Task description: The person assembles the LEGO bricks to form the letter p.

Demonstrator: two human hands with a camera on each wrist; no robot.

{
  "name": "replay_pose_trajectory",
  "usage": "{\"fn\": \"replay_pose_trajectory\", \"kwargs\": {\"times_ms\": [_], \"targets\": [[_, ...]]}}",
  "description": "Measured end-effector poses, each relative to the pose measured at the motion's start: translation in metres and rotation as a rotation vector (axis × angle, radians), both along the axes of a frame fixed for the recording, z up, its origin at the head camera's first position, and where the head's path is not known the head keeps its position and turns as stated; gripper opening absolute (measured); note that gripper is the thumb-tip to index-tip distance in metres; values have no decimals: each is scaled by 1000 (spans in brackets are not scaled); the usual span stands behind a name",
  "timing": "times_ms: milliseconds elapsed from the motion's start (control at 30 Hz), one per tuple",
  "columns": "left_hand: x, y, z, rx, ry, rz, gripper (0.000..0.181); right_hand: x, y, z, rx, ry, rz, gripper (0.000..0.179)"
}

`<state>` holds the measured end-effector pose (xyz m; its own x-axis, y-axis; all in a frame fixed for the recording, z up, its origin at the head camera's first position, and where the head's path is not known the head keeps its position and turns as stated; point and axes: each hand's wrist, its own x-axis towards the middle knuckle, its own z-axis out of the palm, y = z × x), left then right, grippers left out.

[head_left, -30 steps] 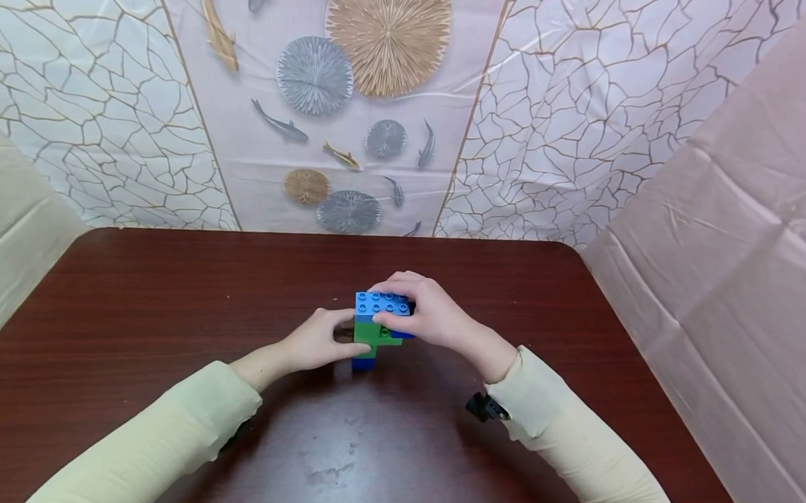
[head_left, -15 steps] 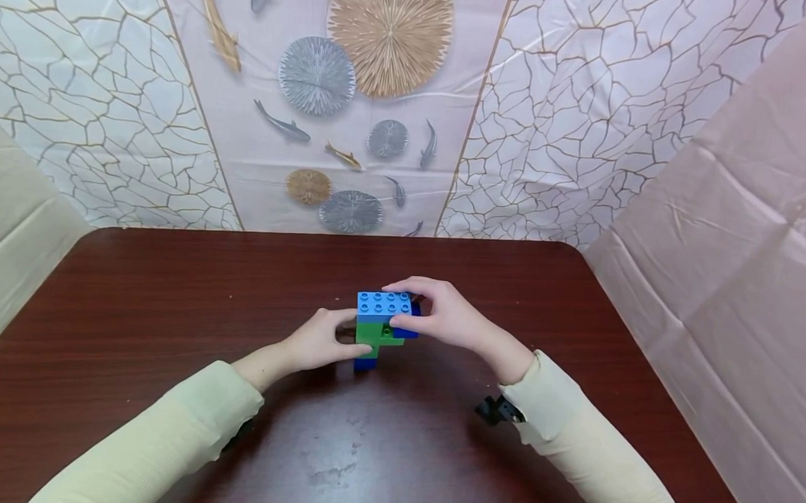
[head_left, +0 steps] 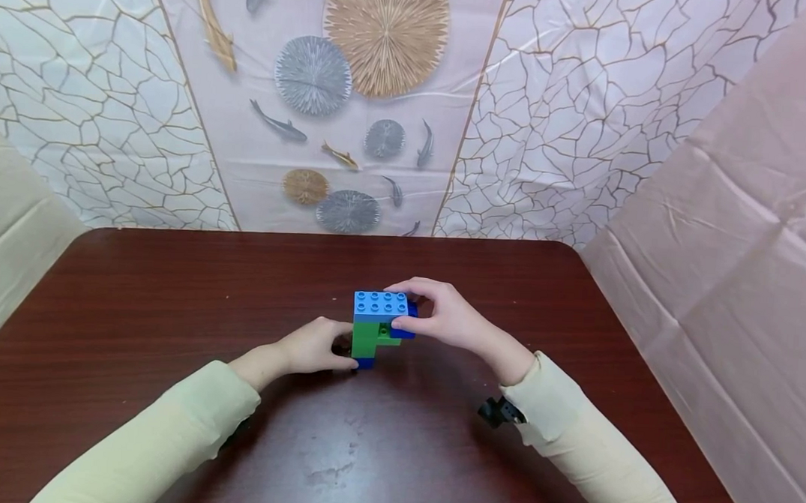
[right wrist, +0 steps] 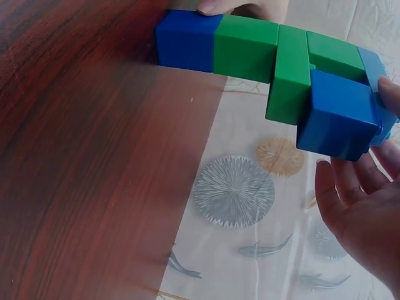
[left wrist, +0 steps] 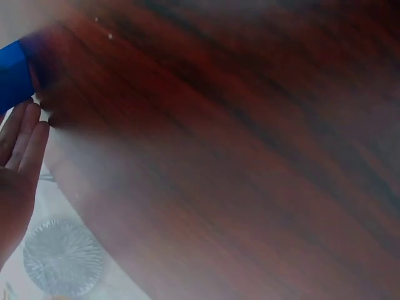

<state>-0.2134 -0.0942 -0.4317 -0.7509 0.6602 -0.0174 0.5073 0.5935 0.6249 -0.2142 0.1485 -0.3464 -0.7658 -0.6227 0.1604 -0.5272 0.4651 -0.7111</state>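
Note:
A stack of toy building bricks [head_left: 364, 340] stands upright on the table. Its base is a dark blue brick [right wrist: 187, 40], with green bricks [right wrist: 247, 47] above and a light blue studded brick [head_left: 380, 304] on top. A second dark blue brick [right wrist: 340, 112] sits on the green ledge under the top brick's right end. My left hand [head_left: 311, 346] pinches the base from the left, thumb in front and fingers behind. My right hand [head_left: 450, 315] holds the upper right end, thumb in front and fingertips at the back.
The dark wooden table [head_left: 205, 288] spreads out around the stack. A patterned cloth [head_left: 354, 129] hangs behind its far edge, and plain cloth [head_left: 727, 243] hangs along the right side.
My left hand has slid down from the green bricks to the dark blue base. My right hand has shifted right, uncovering more of the light blue top brick.

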Motion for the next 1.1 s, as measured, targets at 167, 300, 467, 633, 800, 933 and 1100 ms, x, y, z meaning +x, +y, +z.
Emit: {"fn": "replay_pose_trajectory", "kwargs": {"times_ms": [167,300,467,633,800,933,1100], "targets": [[1,1,1,8,-6,17,41,-1,-1,-1,4,10,-5,40],[1,1,0,23,-15,22,40,-2,-2,-1,-4,6,-22,40],[0,1,0,50,-54,14,43,-4,-2,0,-47,-27,-95,38],[1,3,2,96,-84,0,45,-10,-3,1,-116,-30,-198,35],[3,5,3,147,-134,26,45,-18,-4,2,-162,-30,-258,33],[6,5,4,197,-172,35,51,-26,-5,0,-179,-55,-302,33],[10,5,4,252,-165,25,94,-33,-8,-2,-187,-91,-373,37]]}}
